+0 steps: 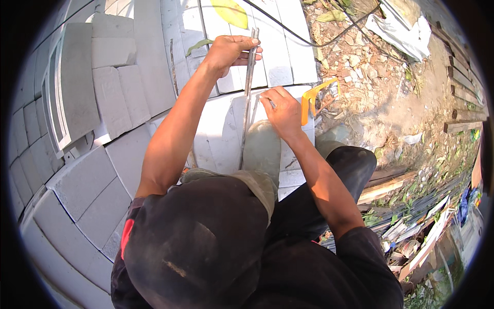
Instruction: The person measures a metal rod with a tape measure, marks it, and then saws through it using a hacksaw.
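Note:
My left hand (234, 54) is closed around thin metal rods (249, 77), its thumb near their upper ends. The rods run down over pale blocks (218, 126) to beside my grey-green boot (262, 149). Lower and to the right, my right hand (282, 110) is closed in a pinch just above the boot's toe. A small thin piece shows at its fingertips, but its kind is unclear. Right beside that hand stands a yellow angular frame (307, 101), partly hidden behind it.
Stacked pale blocks (77, 180) fill the left side, with a grey board (77, 82) on them. A black cable (288, 31) crosses the top. Rubble (360, 62) and a white sack (401, 36) lie to the right, with timber pieces (463, 77) beyond.

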`<state>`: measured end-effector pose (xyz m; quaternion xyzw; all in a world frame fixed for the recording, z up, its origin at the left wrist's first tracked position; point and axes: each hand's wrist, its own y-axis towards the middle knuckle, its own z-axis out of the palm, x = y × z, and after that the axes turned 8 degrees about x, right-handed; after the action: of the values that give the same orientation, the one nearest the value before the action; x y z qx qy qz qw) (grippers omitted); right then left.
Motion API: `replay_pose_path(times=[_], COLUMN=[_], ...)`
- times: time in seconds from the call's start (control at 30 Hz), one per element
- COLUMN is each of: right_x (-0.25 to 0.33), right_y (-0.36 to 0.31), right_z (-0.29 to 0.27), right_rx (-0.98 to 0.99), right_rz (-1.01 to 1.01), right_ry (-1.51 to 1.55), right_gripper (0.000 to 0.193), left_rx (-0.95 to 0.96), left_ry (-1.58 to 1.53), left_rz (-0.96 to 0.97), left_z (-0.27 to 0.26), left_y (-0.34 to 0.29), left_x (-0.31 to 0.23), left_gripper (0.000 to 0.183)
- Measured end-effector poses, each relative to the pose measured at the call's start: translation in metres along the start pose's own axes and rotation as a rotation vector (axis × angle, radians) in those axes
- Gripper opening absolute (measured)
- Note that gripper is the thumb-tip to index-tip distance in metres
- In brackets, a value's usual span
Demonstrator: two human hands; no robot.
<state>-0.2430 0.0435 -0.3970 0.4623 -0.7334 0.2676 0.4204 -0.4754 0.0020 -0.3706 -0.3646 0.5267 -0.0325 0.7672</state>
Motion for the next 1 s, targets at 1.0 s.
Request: replay_pose_path(times=[1.0], right_x=[-0.032], right_y=[0.076], right_z=[0.010], right_rx=[0.219], right_rz=[0.730], right_ry=[0.622], right_gripper=[0.028], left_rx=[0.039], left_ry=[-0.005], left_rz=[-0.106], left_z=[0.008], left_y=[0.043], left_x=[0.031], left_gripper=[0.028])
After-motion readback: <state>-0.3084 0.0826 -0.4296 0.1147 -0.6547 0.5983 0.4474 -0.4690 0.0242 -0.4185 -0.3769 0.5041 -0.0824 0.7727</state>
